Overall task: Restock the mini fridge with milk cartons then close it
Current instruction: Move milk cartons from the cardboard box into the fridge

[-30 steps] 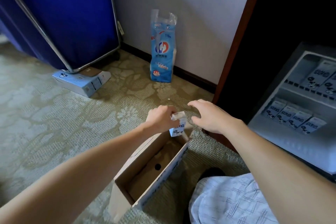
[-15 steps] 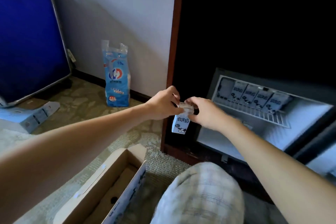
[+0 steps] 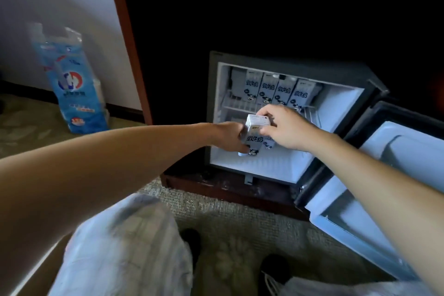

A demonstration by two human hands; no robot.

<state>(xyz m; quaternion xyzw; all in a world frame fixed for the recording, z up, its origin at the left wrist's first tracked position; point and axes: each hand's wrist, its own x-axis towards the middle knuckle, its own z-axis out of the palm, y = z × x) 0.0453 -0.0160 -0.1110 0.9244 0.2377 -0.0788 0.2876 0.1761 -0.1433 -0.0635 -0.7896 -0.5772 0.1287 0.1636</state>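
The fridge stands open, door swung right, with four white cow-print cartons in a row on its upper shelf. A like carton sits in the lower compartment, near its left edge. The left hand grips its side and the right hand pinches its top. Half a second ago both hands held it outside the fridge.

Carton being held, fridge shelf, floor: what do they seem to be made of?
The carton looks like coated paperboard: crisp folded edges, printed faces. The shelf shows thin white bars, probably coated metal wire. The floor is matte carpet with a woven, patterned texture.
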